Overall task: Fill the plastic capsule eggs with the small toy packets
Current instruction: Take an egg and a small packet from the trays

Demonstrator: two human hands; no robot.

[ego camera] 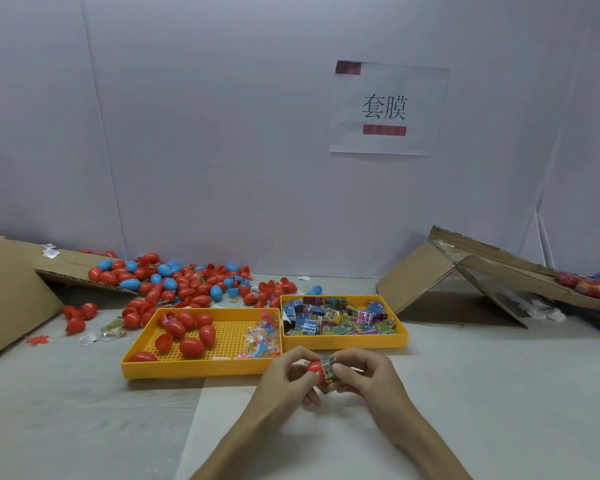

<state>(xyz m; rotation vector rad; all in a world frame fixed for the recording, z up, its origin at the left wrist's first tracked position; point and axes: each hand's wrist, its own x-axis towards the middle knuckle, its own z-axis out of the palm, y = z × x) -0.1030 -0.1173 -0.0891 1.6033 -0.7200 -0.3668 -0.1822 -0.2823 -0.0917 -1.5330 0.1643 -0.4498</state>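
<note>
My left hand (pixel 286 379) grips a red capsule egg (pixel 315 369) just in front of the two trays. My right hand (pixel 362 375) pinches a small printed toy packet (pixel 329 367) against the egg's open end. The left yellow tray (pixel 194 370) holds several red eggs (pixel 187 336) and clear bags of small coloured toys (pixel 258 342). Behind my hands, the right yellow tray (pixel 343 341) is full of printed toy packets (pixel 336 317).
A loose heap of red and blue eggs (pixel 177 282) lies behind the left tray, spilling off a cardboard sheet (pixel 11 271). Folded cardboard (pixel 465 282) at the right carries more eggs (pixel 589 282). A paper sign (pixel 388 109) hangs on the white wall.
</note>
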